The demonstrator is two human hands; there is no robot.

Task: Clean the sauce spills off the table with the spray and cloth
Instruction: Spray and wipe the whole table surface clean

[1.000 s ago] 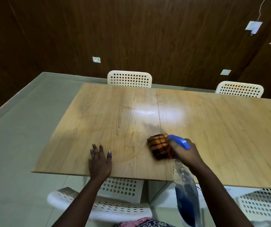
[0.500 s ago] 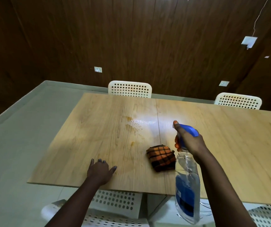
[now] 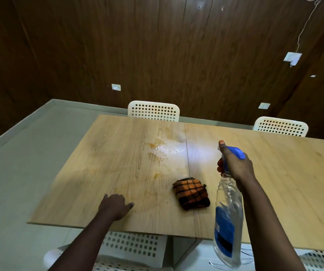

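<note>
Open tabletop right of the seam and along the far edge. Blocking the near middle: folded cloth, spray bottle held just beside it, left hand pressed down (chairs tucked outside the edges).

Dark wood-panel wall fills upper frame, 10 to 2 o'clock. White perforated chair at 12 o'clock, backrest just beyond far edge. Second white perforated chair at 2 o'clock. Another perforated chair at 6 o'clock, partly hidden. Wall socket at 10 o'clock. White box at 2 o'clock, thin wire rising from it. Grey-green floor at 9 o'clock.
</note>
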